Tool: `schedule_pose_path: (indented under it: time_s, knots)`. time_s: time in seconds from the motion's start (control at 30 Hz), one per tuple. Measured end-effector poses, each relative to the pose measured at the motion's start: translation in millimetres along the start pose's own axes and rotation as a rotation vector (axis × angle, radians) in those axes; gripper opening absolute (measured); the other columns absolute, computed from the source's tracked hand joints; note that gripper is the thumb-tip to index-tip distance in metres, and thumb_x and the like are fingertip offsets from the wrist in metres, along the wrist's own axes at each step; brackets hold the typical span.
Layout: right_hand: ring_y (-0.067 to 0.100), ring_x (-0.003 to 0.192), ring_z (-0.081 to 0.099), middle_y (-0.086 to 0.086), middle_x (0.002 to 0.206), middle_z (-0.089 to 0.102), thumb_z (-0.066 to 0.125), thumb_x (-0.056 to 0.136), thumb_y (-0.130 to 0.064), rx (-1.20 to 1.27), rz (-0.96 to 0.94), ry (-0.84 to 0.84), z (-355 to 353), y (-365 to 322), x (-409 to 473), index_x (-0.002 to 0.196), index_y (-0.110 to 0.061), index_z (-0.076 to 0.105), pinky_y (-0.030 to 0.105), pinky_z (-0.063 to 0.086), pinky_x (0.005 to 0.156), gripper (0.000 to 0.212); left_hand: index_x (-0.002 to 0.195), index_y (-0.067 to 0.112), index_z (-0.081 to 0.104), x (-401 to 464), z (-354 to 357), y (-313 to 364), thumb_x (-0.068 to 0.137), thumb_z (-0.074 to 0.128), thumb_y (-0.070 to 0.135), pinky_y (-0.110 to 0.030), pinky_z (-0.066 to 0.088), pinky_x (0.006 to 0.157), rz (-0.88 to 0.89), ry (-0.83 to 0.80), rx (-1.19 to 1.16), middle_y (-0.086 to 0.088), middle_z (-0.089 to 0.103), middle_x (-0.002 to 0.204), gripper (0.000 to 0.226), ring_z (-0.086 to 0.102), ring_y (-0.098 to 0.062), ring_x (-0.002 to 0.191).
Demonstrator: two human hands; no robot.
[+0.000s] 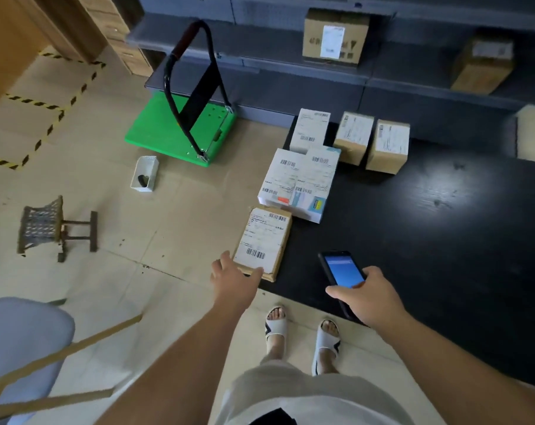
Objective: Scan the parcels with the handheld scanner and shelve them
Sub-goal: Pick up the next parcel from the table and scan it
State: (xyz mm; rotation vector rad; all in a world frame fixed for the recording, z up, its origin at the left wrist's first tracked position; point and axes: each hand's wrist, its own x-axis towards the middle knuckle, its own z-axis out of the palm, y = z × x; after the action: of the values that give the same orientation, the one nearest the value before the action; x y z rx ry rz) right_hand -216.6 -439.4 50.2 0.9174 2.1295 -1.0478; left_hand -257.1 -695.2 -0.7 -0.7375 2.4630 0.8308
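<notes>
A flat brown parcel (264,240) with a white barcode label lies at the near left corner of the black table (428,228). My left hand (234,279) grips its near end, thumb on the label. My right hand (369,297) holds the handheld scanner (341,273), a dark phone-like device with a lit blue screen, just right of that parcel. Beyond it lie two white parcels (300,182) side by side. A third white parcel (309,130) and two small brown boxes (353,137) (388,146) stand further back. Two brown boxes (335,36) (482,64) sit on the dark shelves (260,61).
A green platform trolley (180,130) with a black handle stands on the floor to the left. A white basket (144,173) and a small woven stool (50,228) are near it. A chair (24,338) is at lower left. Yellow-black tape marks the floor.
</notes>
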Motion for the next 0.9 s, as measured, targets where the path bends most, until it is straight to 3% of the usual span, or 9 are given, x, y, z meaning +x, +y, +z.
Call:
schedule_pose_path:
  time_s: [0.17, 0.37, 0.57, 0.73, 0.9]
  knots:
    - [0.015, 0.089, 0.062, 0.001, 0.102, 0.063, 0.087, 0.077, -0.047, 0.070, 0.082, 0.042, 14, -12, 4, 0.141, -0.015, 0.045, 0.033, 0.047, 0.070, 0.083, 0.165, 0.019, 0.019, 45, 6, -7, 0.082, 0.080, 0.054, -0.054, 0.042, 0.115, -0.072, -0.127, -0.089, -0.009, 0.032, 0.162, 0.109, 0.039, -0.036, 0.146]
    - [0.013, 0.093, 0.060, -0.005, 0.104, 0.059, 0.086, 0.077, -0.050, 0.117, 0.130, 0.099, 30, -24, 5, 0.153, -0.017, 0.038, 0.036, 0.050, 0.082, 0.095, 0.155, 0.019, 0.040, 74, 9, -22, 0.079, 0.091, 0.038, -0.035, 0.047, 0.099, -0.109, -0.281, -0.310, 0.005, 0.064, 0.128, 0.093, 0.060, -0.020, 0.114]
    - [0.013, 0.092, 0.060, -0.005, 0.105, 0.059, 0.086, 0.078, -0.050, 0.119, 0.172, 0.125, 40, -37, 2, 0.153, -0.018, 0.038, 0.037, 0.051, 0.081, 0.095, 0.147, 0.025, 0.048, 89, 9, -31, 0.074, 0.094, 0.036, -0.041, 0.052, 0.105, -0.084, -0.368, -0.380, 0.010, 0.070, 0.123, 0.088, 0.066, -0.015, 0.113]
    - [0.014, 0.095, 0.061, -0.005, 0.105, 0.059, 0.086, 0.078, -0.050, 0.112, 0.176, 0.138, 47, -38, -4, 0.153, -0.019, 0.039, 0.039, 0.054, 0.084, 0.094, 0.151, 0.026, 0.041, 99, 9, -40, 0.077, 0.091, 0.030, -0.043, 0.048, 0.111, -0.099, -0.482, -0.404, 0.008, 0.068, 0.129, 0.089, 0.063, -0.017, 0.120]
    - [0.012, 0.093, 0.059, -0.007, 0.103, 0.057, 0.086, 0.078, -0.051, 0.092, 0.182, 0.149, 49, -34, -8, 0.154, -0.020, 0.037, 0.038, 0.055, 0.085, 0.096, 0.154, 0.019, 0.038, 100, 8, -42, 0.082, 0.089, 0.027, -0.035, 0.042, 0.100, -0.119, -0.508, -0.419, 0.005, 0.066, 0.131, 0.088, 0.062, -0.017, 0.117]
